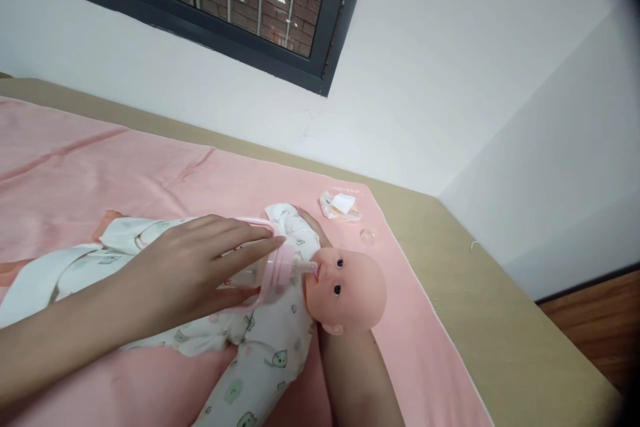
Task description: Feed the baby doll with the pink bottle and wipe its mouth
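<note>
A bald baby doll (355, 287) in a white patterned outfit lies on its back on the pink cloth, head toward the right. My left hand (210, 260) is closed around a clear baby bottle (283, 267) with a pink collar and pink handles. The bottle lies along the doll's chest, and its teat touches the doll's mouth. My right forearm passes beneath the doll's neck. On the doll's far side, part of my right hand (314, 225) shows at the shoulder, holding the doll; most of its fingers are hidden.
Beyond the doll's head, a small clear plastic packet (341, 205) with a white piece lies near a clear round cap (367, 236). The pink cloth (100, 160) covers much of a wooden surface (480, 300). A white wall and a dark-framed window (320, 73) stand behind.
</note>
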The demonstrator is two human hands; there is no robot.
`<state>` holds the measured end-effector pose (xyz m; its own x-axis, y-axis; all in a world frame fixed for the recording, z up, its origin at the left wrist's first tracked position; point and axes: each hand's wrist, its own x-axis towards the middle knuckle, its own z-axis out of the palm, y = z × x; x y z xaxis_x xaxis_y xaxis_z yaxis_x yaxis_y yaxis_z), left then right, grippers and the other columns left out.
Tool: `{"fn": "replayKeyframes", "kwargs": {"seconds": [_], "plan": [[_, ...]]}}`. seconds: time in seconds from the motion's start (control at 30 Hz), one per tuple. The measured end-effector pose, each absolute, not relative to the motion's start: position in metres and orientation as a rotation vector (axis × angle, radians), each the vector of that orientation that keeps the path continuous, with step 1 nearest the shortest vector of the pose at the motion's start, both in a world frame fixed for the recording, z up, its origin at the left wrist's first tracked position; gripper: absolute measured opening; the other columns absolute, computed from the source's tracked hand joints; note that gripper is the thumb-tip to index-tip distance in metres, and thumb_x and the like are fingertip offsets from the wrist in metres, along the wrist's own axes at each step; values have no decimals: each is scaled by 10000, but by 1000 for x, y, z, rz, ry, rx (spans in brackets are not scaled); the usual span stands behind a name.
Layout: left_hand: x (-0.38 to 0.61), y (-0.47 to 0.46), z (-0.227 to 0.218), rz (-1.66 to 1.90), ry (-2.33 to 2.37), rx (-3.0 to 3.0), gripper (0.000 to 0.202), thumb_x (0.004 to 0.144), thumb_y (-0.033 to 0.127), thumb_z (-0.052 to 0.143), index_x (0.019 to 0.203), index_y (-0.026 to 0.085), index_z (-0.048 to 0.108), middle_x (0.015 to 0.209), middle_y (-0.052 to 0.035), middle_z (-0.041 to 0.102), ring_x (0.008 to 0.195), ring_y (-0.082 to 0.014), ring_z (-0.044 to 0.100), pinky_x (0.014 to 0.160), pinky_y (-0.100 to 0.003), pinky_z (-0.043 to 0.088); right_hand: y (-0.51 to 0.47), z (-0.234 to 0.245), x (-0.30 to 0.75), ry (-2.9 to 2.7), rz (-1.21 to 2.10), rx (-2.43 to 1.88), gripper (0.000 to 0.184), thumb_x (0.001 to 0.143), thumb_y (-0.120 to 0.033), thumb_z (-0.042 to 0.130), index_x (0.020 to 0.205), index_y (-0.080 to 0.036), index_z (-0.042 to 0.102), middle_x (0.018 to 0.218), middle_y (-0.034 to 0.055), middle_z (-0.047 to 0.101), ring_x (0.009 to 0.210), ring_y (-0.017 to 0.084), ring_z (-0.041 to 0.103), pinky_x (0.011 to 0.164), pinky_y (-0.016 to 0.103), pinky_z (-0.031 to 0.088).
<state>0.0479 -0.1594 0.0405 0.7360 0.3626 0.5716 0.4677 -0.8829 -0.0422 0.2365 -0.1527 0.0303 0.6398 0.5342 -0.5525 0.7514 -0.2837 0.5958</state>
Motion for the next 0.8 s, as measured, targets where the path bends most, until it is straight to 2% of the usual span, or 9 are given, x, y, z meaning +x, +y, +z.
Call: {"fn": "replayKeyframes", "kwargs": {"seconds": [0.07,0.27,0.37,0.53,0.6,0.7,0.77,0.8], "plan": [[48,-160,39,-829,-703,-2771,595,797,450,607,1352,455,393,1237,42,612,1027,-262,615,858,-412,491,-155,33,236,687,-347,1778,292,390,-9,769,616,-166,671,844,67,718,912,397,670,886,530,495],[52,-161,39,-817,-707,-2794,499,792,401,601,1279,428,492,1189,43,642,983,-247,632,835,-391,496,-154,33,235,591,-333,1733,356,427,-38,773,759,-159,722,971,98,715,967,376,660,925,496,479],[55,-163,42,-868,-657,-2784,513,783,372,617,1278,427,492,1182,53,646,954,-235,640,810,-372,495,-157,39,234,721,-315,1860,289,425,-41,770,674,-173,705,906,72,723,962,379,659,921,505,481],[58,-163,42,-895,-621,-2765,515,766,380,626,1266,417,507,1145,48,661,919,-233,643,791,-367,497,-162,48,233,933,-311,1982,184,462,-81,770,561,-178,648,824,50,724,883,351,690,805,464,558],[57,-163,40,-849,-625,-2758,518,778,374,614,1280,409,494,1163,39,655,938,-237,637,814,-376,488,-160,46,234,883,-313,1950,212,445,-60,771,588,-178,667,851,53,727,904,356,685,837,474,542],[57,-161,38,-806,-627,-2756,504,792,359,589,1285,398,490,1169,27,654,958,-239,631,831,-383,473,-156,38,235,705,-374,1718,290,483,-69,761,753,-168,729,951,85,718,980,361,658,925,487,484],[57,-160,37,-818,-566,-2727,509,796,343,579,1294,384,481,1157,20,660,959,-232,630,825,-375,465,-155,34,236,658,-429,1577,318,526,-88,748,839,-147,740,964,113,712,979,358,655,920,486,482],[58,-160,37,-826,-519,-2702,515,798,341,576,1302,370,474,1152,17,662,960,-228,629,822,-370,461,-155,33,236,766,-420,1621,313,502,-80,762,810,-133,742,908,118,715,928,363,668,877,491,505]]}}
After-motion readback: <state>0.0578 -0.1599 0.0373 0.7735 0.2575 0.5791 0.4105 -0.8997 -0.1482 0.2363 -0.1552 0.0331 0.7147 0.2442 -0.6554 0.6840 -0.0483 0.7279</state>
